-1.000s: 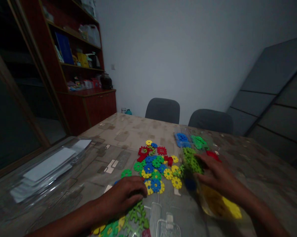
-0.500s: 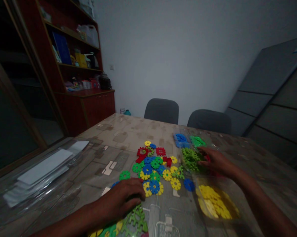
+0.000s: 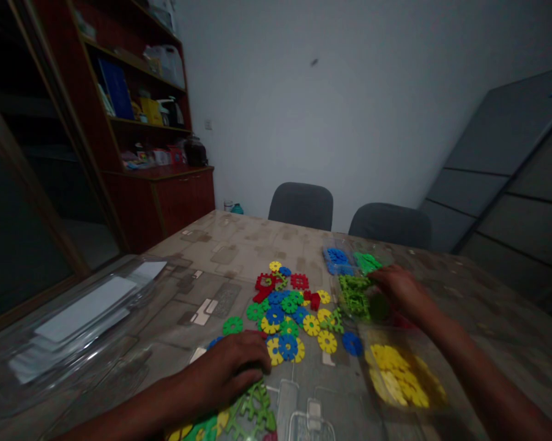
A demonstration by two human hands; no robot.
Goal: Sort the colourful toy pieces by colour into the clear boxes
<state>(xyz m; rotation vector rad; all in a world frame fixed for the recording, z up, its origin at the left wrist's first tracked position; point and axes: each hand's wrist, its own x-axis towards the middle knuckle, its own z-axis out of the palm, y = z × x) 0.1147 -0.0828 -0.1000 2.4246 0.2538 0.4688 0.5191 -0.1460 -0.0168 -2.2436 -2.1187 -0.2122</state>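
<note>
My left hand [image 3: 239,364] rests on the near side of the table, fingers loosely bent and thumb apart, with no piece visible in it. Green snowflake-like plastic pieces [image 3: 251,410] lie just below it, partly covered. Beyond its fingertips spreads a loose pile of notched discs [image 3: 287,348] in blue, yellow and green, with red square pieces [image 3: 300,281] further back. My right hand [image 3: 402,294] is above the clear box of light green pieces [image 3: 353,297], its fingertips drawn together at the right edge. What they pinch, if anything, is too dim to make out.
A clear box of yellow pieces [image 3: 402,376] stands nearer me on the right. Behind are boxes of blue pieces [image 3: 336,257] and green pieces [image 3: 368,262]. White cards in clear plastic [image 3: 85,309] lie at left. Two grey chairs [image 3: 301,205] stand across the table.
My right hand has lifted slightly and its fingers have drawn together over the box of light green pieces. The left hand stays where it was.
</note>
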